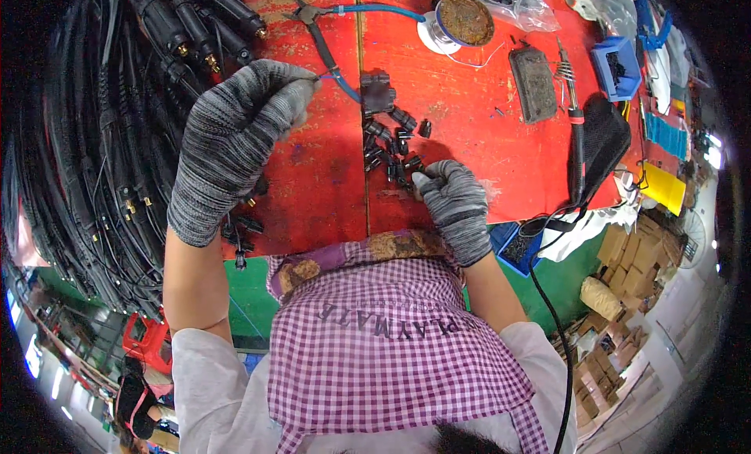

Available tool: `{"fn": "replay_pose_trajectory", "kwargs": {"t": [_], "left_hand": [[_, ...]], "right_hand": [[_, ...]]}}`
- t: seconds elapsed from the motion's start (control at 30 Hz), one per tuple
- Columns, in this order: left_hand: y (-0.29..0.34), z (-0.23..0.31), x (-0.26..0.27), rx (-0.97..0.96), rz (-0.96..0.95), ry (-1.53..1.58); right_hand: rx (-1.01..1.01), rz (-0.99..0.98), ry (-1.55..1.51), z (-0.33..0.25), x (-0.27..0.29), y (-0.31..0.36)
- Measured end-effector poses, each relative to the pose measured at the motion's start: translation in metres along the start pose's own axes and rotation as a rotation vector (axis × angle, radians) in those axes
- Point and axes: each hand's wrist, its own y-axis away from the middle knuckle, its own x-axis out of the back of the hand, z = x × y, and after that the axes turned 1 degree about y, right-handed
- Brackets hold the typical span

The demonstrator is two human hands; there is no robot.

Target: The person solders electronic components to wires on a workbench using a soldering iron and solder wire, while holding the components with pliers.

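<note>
- Head view: left hand, in a grey knit glove, pinches a thin wire end above the red bench.
- Right hand, fingers curled, pinches one small black cap from the loose pile (many caps left, by my judgement).
- Cable bundle hangs at left, mostly waiting.

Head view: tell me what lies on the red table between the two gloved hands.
In the head view, between the left hand and the right hand lies bare red table with its seam, and toward the right hand a scatter of small black connector parts.
</note>
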Motion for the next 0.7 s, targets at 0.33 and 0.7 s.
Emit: {"fn": "replay_pose_trajectory", "kwargs": {"t": [0.33,0.7], "left_hand": [[0.0,-0.008,0.0,-0.099,-0.062,-0.037],[0.0,-0.003,0.01,-0.036,-0.109,0.01]], "right_hand": [[0.265,0.172,0.376,-0.04,0.01,0.001],[0.302,-0.032,-0.504,-0.087,0.056,0.012]]}}
